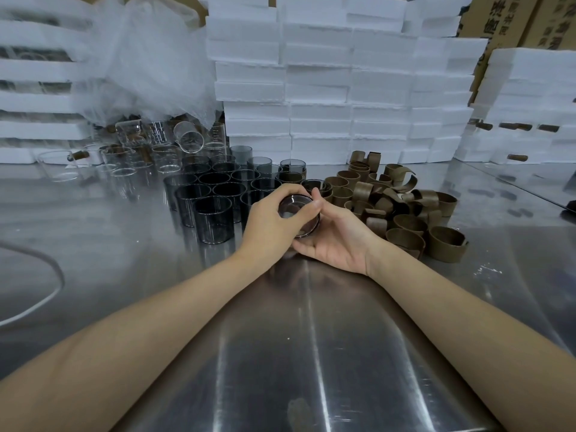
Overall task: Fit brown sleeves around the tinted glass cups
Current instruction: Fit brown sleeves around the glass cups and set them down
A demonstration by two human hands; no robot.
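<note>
Head view: both hands are on one tinted cup, held just above the steel table at centre, mouth tilted toward the camera. The left hand wraps its fingers over the rim from the left. The right hand cradles it from below, thumb on the rim. So both are grasping the cup. Can't tell whether a sleeve is on it yet; the hands cover its wall.

Progress looks early:
- Done: about two sleeved cups just beyond the hands.
- Left: a dense block of bare dark cups near left of the hands, well over a dozen.
- Stock: a loose pile of brown sleeves to the right, within reach, plenty of them.

Clear glasses at far left, some with brown bits; probably not this job. White foam boxes are stacked along the far side.
</note>
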